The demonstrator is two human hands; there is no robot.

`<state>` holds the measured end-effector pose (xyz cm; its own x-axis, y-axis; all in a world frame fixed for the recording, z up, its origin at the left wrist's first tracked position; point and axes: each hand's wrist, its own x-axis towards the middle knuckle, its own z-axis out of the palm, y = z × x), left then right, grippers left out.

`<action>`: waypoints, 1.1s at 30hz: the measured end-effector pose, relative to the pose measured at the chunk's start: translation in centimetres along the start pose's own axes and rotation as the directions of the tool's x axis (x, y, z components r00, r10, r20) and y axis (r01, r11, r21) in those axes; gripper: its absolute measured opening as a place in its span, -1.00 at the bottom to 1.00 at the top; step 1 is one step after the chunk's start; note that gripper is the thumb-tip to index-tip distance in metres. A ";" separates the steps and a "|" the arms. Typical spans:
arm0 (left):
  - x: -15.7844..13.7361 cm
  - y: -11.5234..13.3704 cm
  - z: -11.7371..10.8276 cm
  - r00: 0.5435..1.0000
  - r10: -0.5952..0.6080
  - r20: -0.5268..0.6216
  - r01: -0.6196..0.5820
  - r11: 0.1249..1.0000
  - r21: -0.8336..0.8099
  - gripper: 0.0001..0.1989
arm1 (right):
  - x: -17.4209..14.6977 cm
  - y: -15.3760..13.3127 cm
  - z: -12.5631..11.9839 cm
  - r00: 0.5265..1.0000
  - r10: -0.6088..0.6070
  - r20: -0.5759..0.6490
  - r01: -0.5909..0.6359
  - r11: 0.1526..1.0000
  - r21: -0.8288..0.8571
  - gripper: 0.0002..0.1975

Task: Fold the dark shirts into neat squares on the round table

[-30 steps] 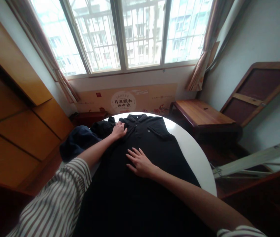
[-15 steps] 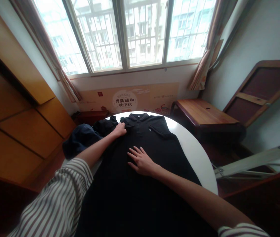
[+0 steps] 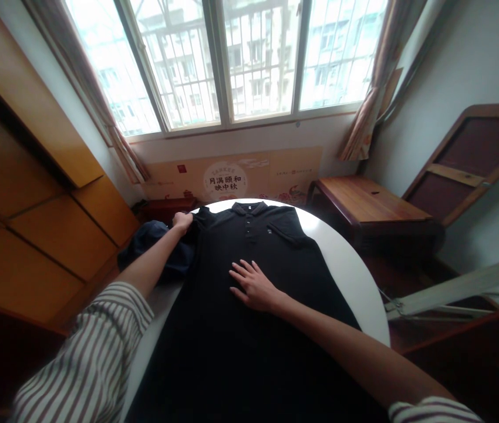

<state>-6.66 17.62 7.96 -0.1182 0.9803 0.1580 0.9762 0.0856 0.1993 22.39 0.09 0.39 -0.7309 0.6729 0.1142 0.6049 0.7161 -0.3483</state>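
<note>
A black polo shirt [image 3: 249, 346] lies spread on a round white table [image 3: 364, 288], its collar at the far edge. A small light mark shows on its chest, and its right-hand sleeve is folded inward over the front. My left hand [image 3: 182, 222] is closed on the shirt's left-hand sleeve, out at the table's far left. Flat on the middle of the shirt rests my right hand [image 3: 256, 288], fingers spread. Beside and beneath my left forearm is a dark blue bundle of cloth [image 3: 137, 249], partly hidden by the arm.
Beyond the table, a printed cardboard panel [image 3: 165, 176] leans under the barred window [image 3: 258, 64]. A low wooden table [image 3: 368, 200] stands at the back right, with a framed board [image 3: 465, 153] against the wall. Wooden cabinets [image 3: 47, 235] line the left side.
My left hand has moved left, drawing the shirt's sleeve outward from the chest. My right hand stays on the shirt. The view has shifted slightly.
</note>
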 end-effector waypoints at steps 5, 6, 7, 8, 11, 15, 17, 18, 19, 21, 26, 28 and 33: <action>-2.3 4.0 2.2 0.992 0.023 -0.122 -0.016 0.998 0.059 -0.54 | 0.1 -0.1 0.1 1.000 0.003 -0.018 -0.003 1.000 -0.017 -0.36; -2.9 4.9 3.1 0.994 0.075 -0.085 -0.070 0.995 0.066 -0.56 | 0.1 -0.2 0.1 1.000 0.002 -0.023 -0.002 1.000 -0.020 -0.36; -3.4 5.8 4.0 0.992 0.120 -0.034 -0.117 0.991 0.072 -0.57 | 0.1 -0.2 0.2 1.000 0.001 -0.027 -0.001 1.000 -0.022 -0.36; -3.7 6.5 4.9 0.989 0.144 0.024 -0.145 0.986 0.077 -0.57 | 0.1 -0.2 0.2 0.999 0.001 -0.032 -0.001 1.000 -0.024 -0.37; -3.8 8.1 6.6 0.984 0.117 0.134 -0.130 0.987 0.093 -0.49 | 0.1 -0.1 0.3 0.999 0.001 -0.042 -0.002 1.000 -0.026 -0.37; -1.2 8.1 5.9 0.994 0.034 0.103 -0.045 0.993 0.110 -0.54 | 0.0 0.1 0.4 0.999 -0.001 -0.040 0.000 1.000 -0.028 -0.38; 0.7 7.5 5.1 0.998 -0.008 0.064 0.001 0.993 0.114 -0.59 | 0.0 0.1 0.5 0.999 -0.002 -0.037 0.001 1.000 -0.026 -0.37; 1.6 7.2 4.7 0.998 -0.033 0.049 0.027 0.993 0.113 -0.59 | 0.0 0.1 0.5 0.999 -0.002 -0.037 0.001 1.000 -0.024 -0.37; 2.5 6.8 4.5 0.997 -0.059 0.042 0.054 0.992 0.110 -0.58 | 0.0 0.1 0.5 0.999 -0.004 -0.036 0.003 1.000 -0.021 -0.37; 3.9 6.2 4.4 0.993 -0.113 0.046 0.108 0.989 0.100 -0.57 | 0.0 0.1 0.5 0.999 -0.007 -0.037 0.006 1.000 -0.016 -0.38; 5.8 4.6 5.4 0.976 -0.215 0.021 0.214 0.975 0.068 -0.66 | -0.1 0.0 0.3 1.000 -0.010 -0.030 0.010 1.000 -0.006 -0.39; 6.1 3.9 5.7 0.967 -0.254 0.004 0.254 0.965 0.065 -0.67 | -0.2 -0.1 0.3 1.000 -0.007 -0.031 0.007 1.000 -0.004 -0.39; 6.3 3.9 5.8 0.966 -0.256 -0.013 0.257 0.963 0.082 -0.65 | -0.3 -0.1 0.2 0.999 -0.007 -0.035 0.007 1.000 -0.003 -0.39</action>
<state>-2.56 25.11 4.15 -0.3670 0.9232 0.1141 0.9247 0.3486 0.1531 22.46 -0.26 0.20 -0.7239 0.6736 0.1493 0.6006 0.7217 -0.3442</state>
